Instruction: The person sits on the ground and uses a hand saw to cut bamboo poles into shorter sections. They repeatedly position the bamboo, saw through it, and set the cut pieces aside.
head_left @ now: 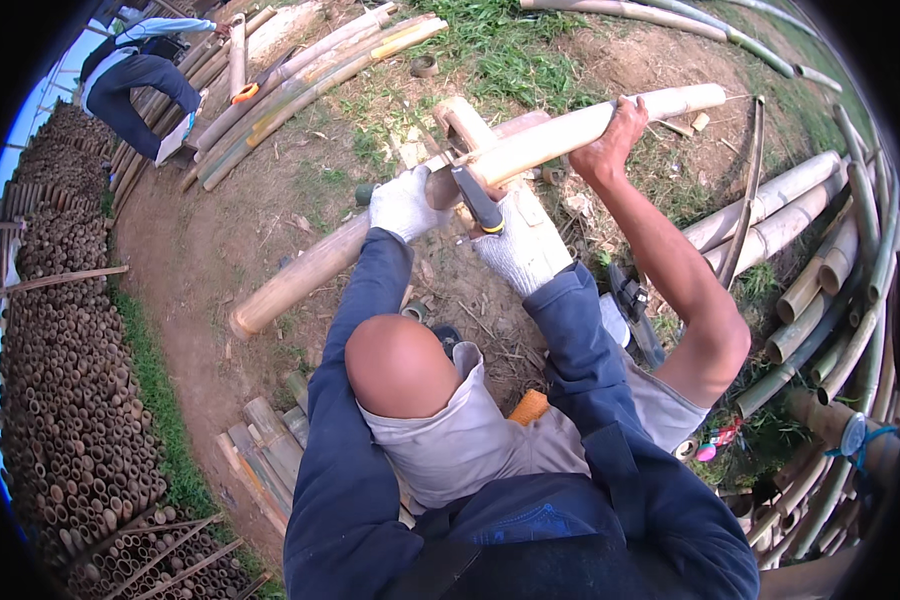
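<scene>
Blue top cloth came nearest the head camera, with grey shorts and a bare left knee just ahead. Beyond the knee, the left hand, in a white glove, was clamped on the lower pole, a bamboo length in front of the person. The right hand, gloved too, appeared closed on the butt of a black-handled tool with a yellow band; its fingers were partly hidden, and the working end could not be made out. A bare right foot rested on the upper pole, just beside the tool. For good work here, it seemed best to bear down with the foot, grip the lower pole firmly and set the left fingers out of the tool's line, since they sat near it. The lower pole's long axis ran aslant, its pale cut end pointing near left and the rest leading up to the right, until the tool area hid it. The upper pole lay flatter, rising a little toward its far right end.
</scene>
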{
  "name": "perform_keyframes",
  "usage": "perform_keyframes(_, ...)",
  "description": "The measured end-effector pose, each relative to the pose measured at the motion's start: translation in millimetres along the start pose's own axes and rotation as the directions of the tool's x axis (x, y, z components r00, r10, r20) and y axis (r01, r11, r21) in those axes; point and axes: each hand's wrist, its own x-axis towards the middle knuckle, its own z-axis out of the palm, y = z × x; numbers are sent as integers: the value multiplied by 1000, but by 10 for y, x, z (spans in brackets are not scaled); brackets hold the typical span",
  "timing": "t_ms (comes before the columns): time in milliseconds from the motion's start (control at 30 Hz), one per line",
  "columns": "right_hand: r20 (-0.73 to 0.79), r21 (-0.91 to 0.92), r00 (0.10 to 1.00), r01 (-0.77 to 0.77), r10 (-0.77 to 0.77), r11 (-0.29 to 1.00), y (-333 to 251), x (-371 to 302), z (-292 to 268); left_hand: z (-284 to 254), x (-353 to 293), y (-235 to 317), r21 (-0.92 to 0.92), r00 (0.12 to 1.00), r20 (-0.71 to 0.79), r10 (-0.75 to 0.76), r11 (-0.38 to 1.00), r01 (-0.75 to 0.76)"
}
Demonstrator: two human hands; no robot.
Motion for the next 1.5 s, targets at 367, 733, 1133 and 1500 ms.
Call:
perform_keyframes(367,4,-50,938,-345,346,937,-653,-1124,-541,49,183,-45,23,998,-52,24,999,-23)
perform_keyframes(733,-18,-192,964,259,-267,947,-277,-1872,-814,36,189,-189,-70,996,27,82,994,-80)
perform_keyframes(1133,-13,-29,996,93,-93,995,134,-28,-94,-85,151,-97,-25,993,113,17,1000,-15)
perform_keyframes(1500,-78,-117,997,-6,-4,993,-620,-1155,-581,-39,216,-53,-60,1000,13,19,998,-18)
